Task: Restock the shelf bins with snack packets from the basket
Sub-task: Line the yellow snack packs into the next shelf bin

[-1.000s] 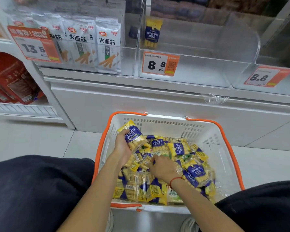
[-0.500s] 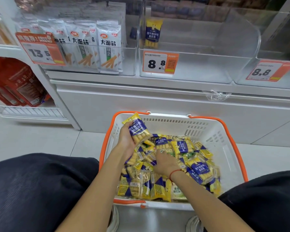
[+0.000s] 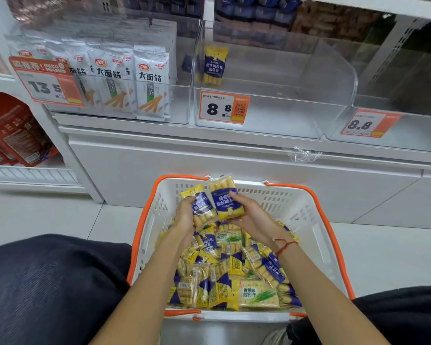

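A white basket with an orange rim stands on the floor between my knees, holding several yellow-and-blue snack packets. My left hand grips one yellow-and-blue packet above the pile. Beside it, my right hand holds a second packet, printed side turned upside down. The two packets touch. Above, a clear shelf bin holds a single upright packet of the same kind behind an 8.8 price tag.
The left bin is packed with white snack bags. Another clear bin with an 8.8 tag sits at right. Red bags fill a lower shelf at far left. A white cabinet front rises behind the basket.
My right hand has come up out of the pile with a second packet and brought it next to the one in my left hand, which rose slightly.
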Demonstrator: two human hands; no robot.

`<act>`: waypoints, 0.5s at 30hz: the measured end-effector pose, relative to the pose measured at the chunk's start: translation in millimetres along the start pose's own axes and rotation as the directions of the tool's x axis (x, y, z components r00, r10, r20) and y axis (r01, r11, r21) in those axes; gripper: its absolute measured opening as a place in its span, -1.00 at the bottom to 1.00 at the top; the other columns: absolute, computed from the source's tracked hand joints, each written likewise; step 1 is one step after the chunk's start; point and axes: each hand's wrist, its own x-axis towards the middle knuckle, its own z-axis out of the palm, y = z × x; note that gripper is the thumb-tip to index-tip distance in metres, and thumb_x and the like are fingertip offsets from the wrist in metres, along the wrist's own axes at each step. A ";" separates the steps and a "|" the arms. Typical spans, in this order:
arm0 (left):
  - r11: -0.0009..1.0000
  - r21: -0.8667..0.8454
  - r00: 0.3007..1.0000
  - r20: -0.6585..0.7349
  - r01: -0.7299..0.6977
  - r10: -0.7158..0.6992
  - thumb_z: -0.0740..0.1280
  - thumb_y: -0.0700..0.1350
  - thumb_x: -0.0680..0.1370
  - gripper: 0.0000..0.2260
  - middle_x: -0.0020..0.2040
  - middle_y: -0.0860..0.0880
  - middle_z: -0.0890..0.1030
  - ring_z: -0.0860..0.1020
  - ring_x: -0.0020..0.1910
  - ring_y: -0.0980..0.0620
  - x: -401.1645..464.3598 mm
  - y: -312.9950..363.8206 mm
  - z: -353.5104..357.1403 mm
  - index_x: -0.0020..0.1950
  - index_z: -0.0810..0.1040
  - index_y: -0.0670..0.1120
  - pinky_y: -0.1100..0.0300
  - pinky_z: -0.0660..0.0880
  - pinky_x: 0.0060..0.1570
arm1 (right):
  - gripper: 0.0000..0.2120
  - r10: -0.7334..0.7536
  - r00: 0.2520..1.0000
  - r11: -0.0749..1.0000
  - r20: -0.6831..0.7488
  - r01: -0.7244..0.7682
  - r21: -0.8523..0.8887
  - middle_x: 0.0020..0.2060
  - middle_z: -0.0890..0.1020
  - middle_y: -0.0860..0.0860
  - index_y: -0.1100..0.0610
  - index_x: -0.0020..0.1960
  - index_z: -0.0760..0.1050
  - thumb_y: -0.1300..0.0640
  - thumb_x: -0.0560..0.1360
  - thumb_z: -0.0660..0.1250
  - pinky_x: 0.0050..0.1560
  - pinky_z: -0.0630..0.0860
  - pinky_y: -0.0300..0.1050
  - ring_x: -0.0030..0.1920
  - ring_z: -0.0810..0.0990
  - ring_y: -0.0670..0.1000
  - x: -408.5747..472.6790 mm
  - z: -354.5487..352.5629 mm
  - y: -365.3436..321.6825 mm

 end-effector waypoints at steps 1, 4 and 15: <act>1.000 0.010 1.000 0.017 0.003 -0.003 0.05 -0.08 0.66 -0.69 -0.40 -0.02 0.66 0.59 -0.32 -0.04 -0.7 0.0 3.0 -0.07 0.54 -0.12 0.12 0.51 -0.28 | -0.69 -0.020 1.000 0.996 -0.012 0.019 -0.086 0.11 0.64 0.14 0.18 0.23 0.50 0.03 0.58 0.23 0.32 0.40 0.14 0.17 0.58 0.13 2.6 2.8 0.8; 1.000 -0.017 0.998 0.064 -0.001 0.002 0.04 -0.06 0.65 -0.68 -0.34 -0.03 0.67 0.60 -0.29 -0.01 -4.1 4.0 11.1 -0.07 0.55 -0.10 0.16 0.54 -0.35 | -0.76 -0.056 0.995 0.968 -0.078 0.035 -0.247 -0.04 0.70 0.01 0.05 0.07 0.59 -0.04 0.58 0.22 0.34 0.37 0.10 0.10 0.62 0.05 6.4 12.9 1.9; 0.989 0.137 0.998 0.021 0.060 -0.064 0.09 -0.10 0.63 -0.78 -0.33 -0.06 0.62 0.54 -0.29 -0.05 4.4 15.3 -8.4 -0.09 0.48 -0.12 0.10 0.47 -0.19 | -0.66 -0.005 0.998 0.910 -0.065 -0.023 -0.414 0.11 0.60 0.13 0.18 0.26 0.41 0.01 0.57 0.26 -0.19 0.64 -0.13 -0.09 0.65 0.11 5.4 -6.1 -39.4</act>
